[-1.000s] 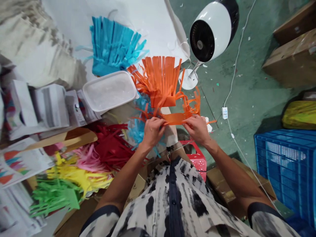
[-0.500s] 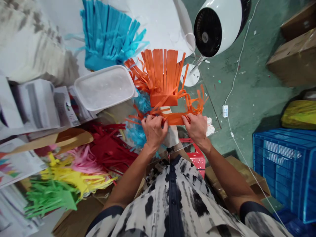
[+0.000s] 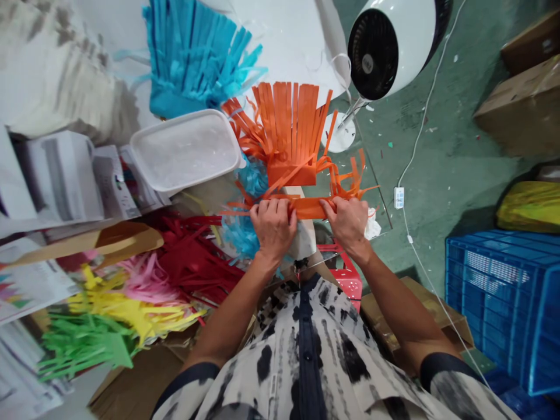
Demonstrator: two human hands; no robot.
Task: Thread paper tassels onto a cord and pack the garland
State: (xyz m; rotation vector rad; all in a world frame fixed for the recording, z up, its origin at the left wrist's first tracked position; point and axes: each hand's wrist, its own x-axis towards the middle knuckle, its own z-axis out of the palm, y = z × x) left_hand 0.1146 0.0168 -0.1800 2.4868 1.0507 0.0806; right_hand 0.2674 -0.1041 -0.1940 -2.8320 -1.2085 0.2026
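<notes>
My left hand (image 3: 273, 223) and my right hand (image 3: 348, 220) both pinch an orange fringed paper strip (image 3: 310, 206), held level between them just above the table edge. Its cut fringes stick up at the right end. Right behind it lies a stack of orange fringed paper (image 3: 287, 134). A pale block (image 3: 303, 236) shows between my hands, under the strip.
A white plastic tub (image 3: 186, 149) sits left of the orange stack, with blue fringed paper (image 3: 192, 58) beyond it. Red (image 3: 192, 259), pink, yellow (image 3: 131, 309) and green (image 3: 83, 344) fringes lie at left. A white fan (image 3: 394, 44), a blue crate (image 3: 503, 303) and cardboard boxes stand on the floor at right.
Both hands have moved slightly away from me toward the orange stack with the strip, and it now looks more folded and narrower between them.
</notes>
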